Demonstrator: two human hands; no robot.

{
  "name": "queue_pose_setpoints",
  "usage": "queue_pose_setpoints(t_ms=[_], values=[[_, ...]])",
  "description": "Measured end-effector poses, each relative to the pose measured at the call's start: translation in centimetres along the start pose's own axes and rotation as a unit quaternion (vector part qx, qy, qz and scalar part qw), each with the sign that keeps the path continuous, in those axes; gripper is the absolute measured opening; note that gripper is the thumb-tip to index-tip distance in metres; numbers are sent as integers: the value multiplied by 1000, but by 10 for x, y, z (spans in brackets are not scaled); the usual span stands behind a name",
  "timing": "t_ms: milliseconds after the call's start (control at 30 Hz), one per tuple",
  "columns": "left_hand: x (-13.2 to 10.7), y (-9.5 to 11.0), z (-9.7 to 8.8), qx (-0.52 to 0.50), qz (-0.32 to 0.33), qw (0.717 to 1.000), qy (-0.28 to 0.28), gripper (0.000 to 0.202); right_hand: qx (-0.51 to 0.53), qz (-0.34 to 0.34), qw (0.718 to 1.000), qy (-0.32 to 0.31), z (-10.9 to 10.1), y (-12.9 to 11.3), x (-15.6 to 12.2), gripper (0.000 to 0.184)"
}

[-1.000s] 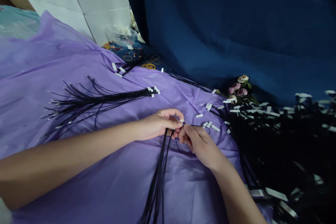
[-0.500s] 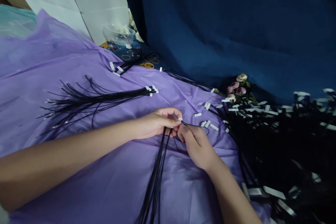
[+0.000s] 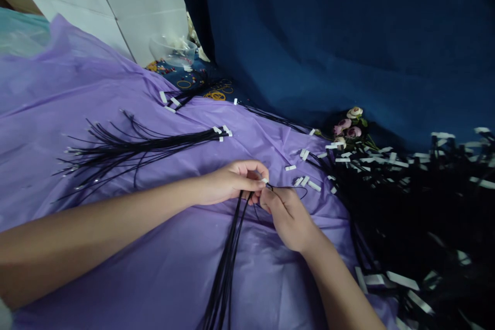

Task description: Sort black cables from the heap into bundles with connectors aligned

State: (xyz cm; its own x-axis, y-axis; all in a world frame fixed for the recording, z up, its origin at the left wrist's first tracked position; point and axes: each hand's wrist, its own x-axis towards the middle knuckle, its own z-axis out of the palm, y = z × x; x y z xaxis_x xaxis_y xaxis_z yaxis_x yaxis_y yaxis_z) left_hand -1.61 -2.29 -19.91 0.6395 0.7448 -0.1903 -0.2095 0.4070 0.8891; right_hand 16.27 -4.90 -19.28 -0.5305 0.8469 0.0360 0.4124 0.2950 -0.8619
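Observation:
My left hand (image 3: pixel 243 181) is closed, with a small white connector (image 3: pixel 265 180) pinched between thumb and forefinger. Several black wires (image 3: pixel 230 252) hang down from beneath its fingers toward the bottom edge. Right beside it, my right hand (image 3: pixel 288 216) is closed on a thin black wire (image 3: pixel 292 187), which loops out past the knuckles. The two hands touch or nearly touch, and the fingers hide the wire's end. Loose white connectors (image 3: pixel 305 181) lie on the purple cloth (image 3: pixel 154 263) just beyond my right hand.
A bundle of black wires (image 3: pixel 147 145) with white connectors at one end lies at left. A large dark pile of wires (image 3: pixel 410 216) fills the right. Farther back are yellow rubber bands (image 3: pixel 215 95), a clear bowl (image 3: pixel 174 51), artificial flowers (image 3: pixel 350 126) and a blue curtain (image 3: pixel 328 26).
My right hand has shifted very slightly left, closer to the white connector. The left hand keeps its grip, and the view has moved a little.

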Motion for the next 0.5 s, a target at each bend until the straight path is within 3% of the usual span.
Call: queue_pose_setpoints(t_ms=[300,500], values=[[0,0,1,30,2,999,-16,11,-77,0,995,-70,-7,-10,0,39],[-3,4,4,-12,2,1000,13,13,-56,9,998,-6,-6,-5,0,40]])
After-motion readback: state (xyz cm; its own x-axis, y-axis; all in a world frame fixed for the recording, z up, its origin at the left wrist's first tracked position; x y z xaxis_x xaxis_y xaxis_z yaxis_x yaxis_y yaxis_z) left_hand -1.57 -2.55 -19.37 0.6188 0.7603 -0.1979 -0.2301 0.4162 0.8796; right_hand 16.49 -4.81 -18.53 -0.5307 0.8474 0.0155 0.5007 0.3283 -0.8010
